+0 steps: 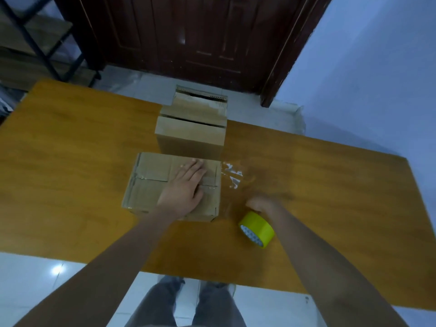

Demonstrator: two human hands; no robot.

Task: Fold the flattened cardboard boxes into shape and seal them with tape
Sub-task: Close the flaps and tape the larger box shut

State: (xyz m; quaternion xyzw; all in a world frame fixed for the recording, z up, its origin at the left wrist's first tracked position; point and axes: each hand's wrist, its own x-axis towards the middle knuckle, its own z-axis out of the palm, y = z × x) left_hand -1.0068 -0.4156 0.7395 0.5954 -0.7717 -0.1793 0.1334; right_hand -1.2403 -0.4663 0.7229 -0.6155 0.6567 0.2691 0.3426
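Left hand point(186, 185) flat, fingers straight, pressing corrugated cardboard box point(151, 182) on glossy wooden desk point(70, 161). Right hand point(262, 205) blurred, grip unclear; yellow tape roll point(258, 228) at its 6 o'clock.

Dark wooden door point(193, 36) ahead, pale blue wall point(377, 55) right, glossy white floor tiles point(47, 274), possibly shelving point(35, 43) left.
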